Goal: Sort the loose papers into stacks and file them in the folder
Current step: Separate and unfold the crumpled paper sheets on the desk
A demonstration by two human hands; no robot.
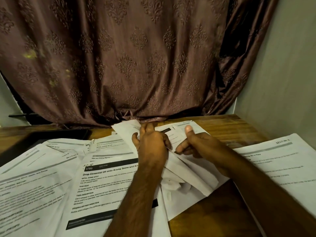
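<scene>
gripping one crumpled paper (186,170), left hand (150,144) and right hand (200,142).

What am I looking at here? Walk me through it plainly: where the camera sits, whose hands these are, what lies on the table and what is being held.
There is no machine here. A person wears one wide-angle camera on the head, so the single picture looks forward and down at their own two hands.

The left hand and the right hand together grip a bundle of white sheets, lifted and curled above the rest.

Below them is a wooden table strewn with printed papers. One sheet is headed "Drop Essential Oil onto Aroma Stone". Another sheet lies at the right. A dark flat object, perhaps the folder, lies at the far left. A brown patterned curtain hangs behind.
</scene>
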